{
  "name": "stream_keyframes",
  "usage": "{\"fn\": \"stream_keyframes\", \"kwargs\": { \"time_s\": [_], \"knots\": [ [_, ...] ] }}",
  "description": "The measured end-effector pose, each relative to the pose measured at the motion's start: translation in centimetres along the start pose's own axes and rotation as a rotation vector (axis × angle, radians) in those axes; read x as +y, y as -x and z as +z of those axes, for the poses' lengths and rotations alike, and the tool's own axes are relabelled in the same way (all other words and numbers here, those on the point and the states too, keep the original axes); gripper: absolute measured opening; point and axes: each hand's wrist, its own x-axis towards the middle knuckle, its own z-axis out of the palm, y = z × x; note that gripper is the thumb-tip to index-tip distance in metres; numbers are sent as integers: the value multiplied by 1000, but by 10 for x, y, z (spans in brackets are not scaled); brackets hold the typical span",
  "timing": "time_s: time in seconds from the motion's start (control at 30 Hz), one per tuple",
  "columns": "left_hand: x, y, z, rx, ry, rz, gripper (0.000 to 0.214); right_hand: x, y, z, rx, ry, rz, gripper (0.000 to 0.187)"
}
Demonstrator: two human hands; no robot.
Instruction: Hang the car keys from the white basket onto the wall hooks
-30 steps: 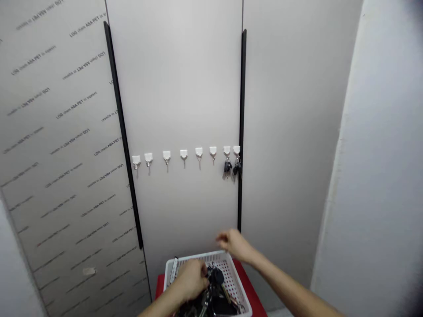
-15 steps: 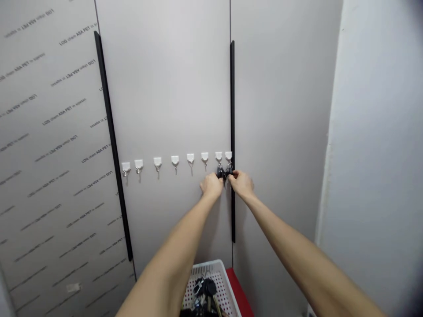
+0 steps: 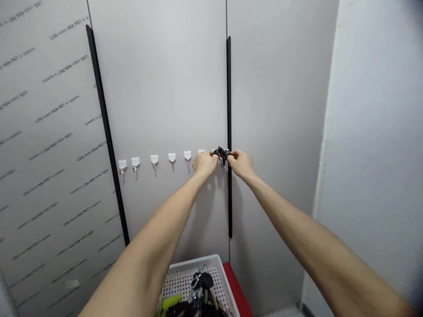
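Note:
A bunch of keys point(image 3: 221, 156) with black heads is held between my two hands, in front of the right end of a row of white wall hooks point(image 3: 154, 160). My left hand point(image 3: 205, 163) pinches the bunch from the left, partly covering one hook. From the other side, the fingertips of my right hand point(image 3: 241, 164) are closed on it, beside a black door handle point(image 3: 229, 101). The bunch hides most of the last hooks, and I cannot tell whether its ring touches one.
Below my arms stands a white perforated basket point(image 3: 220, 275) holding more keys point(image 3: 206, 280) and a yellow-green item point(image 3: 172, 301). It rests on something red point(image 3: 236, 286). A second long black handle point(image 3: 105, 119) runs left of the hooks. A white wall point(image 3: 370, 154) rises at the right.
Both hands have raised the keys from below the rightmost hooks to hook height, now covering them. The view has shifted slightly, and more of the basket shows.

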Motion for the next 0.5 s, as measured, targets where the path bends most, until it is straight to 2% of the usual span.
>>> {"fn": "stream_keyframes", "kwargs": {
  "time_s": [0.13, 0.33, 0.43, 0.5],
  "knots": [
    [-12, 4, -7, -3, -63, 71, 27, -4, 14, 3, -68, -68, -30, 22],
    [-34, 28, 2, -151, -63, 131, 27, 8, 47, 13, -217, -103, -51, 17],
    [-32, 23, 11, -224, 59, 81, 28, 14, 48, 20, -213, -130, 51, 19],
    [-29, 14, 19, -243, 229, -32, 36, 14, 42, 24, -196, -185, 106, 21]
  ]
}}
